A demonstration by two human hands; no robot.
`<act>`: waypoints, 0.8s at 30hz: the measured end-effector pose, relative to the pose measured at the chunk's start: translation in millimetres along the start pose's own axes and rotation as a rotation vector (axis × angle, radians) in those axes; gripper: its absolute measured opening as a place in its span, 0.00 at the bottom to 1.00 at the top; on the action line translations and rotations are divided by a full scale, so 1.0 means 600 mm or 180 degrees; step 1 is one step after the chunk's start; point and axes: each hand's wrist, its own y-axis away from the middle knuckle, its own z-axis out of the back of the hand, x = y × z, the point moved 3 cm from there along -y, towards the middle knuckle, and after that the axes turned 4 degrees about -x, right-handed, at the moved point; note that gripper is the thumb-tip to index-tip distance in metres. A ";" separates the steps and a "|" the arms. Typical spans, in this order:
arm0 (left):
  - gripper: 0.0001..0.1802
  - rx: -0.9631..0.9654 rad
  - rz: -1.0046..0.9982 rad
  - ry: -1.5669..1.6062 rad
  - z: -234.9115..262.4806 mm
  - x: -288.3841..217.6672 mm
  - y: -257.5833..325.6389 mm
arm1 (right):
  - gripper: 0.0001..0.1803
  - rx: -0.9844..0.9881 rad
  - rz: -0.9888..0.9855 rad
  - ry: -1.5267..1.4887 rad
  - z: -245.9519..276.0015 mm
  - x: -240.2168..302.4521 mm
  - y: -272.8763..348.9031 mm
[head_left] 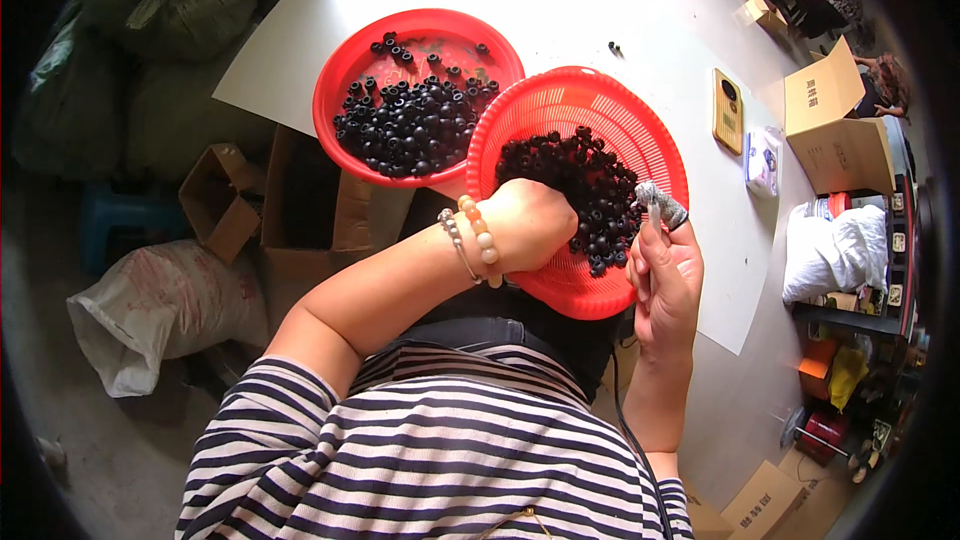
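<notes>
My left hand (535, 225), with bead bracelets (480, 235) at its wrist, reaches into a red slotted plastic basket (655, 125). Its fingers curl down toward small round black parts (575, 165) with holes, and what they hold is hidden. At the basket's right rim my right hand (668, 275) is raised with fingers closed. Silvery-grey wrapping (668, 205) covers its index finger, and a slim pale piece shows by the thumb tip, too small to name. Left of the basket, a shallow red tray (335, 125) holds more black parts (420, 125).
Basket and tray rest at the white table's (690, 60) near edge. Farther right on it lie a phone (728, 112) and a tissue pack (763, 162), near an open cardboard box (840, 135). A white sack (175, 305) and cartons (222, 202) stand on the floor at left.
</notes>
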 end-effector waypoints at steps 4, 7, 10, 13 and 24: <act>0.05 0.0063 0.0164 -0.0152 -0.003 0.000 -0.005 | 0.13 -0.0013 0.0144 0.0297 -0.001 0.000 -0.001; 0.05 0.0048 0.0458 -0.0244 -0.005 0.004 -0.006 | 0.13 0.0001 0.0161 0.0314 -0.003 -0.002 -0.001; 0.05 0.0144 0.0532 -0.0206 -0.005 0.005 -0.004 | 0.13 -0.0033 0.0147 0.0334 -0.005 -0.003 -0.001; 0.05 0.0066 0.0395 -0.0116 0.001 0.003 -0.003 | 0.18 0.0041 -0.0023 0.0094 -0.001 0.000 0.003; 0.09 0.0604 0.0345 -0.0093 -0.010 -0.002 -0.009 | 0.13 0.0054 0.0167 0.0265 -0.004 0.005 0.006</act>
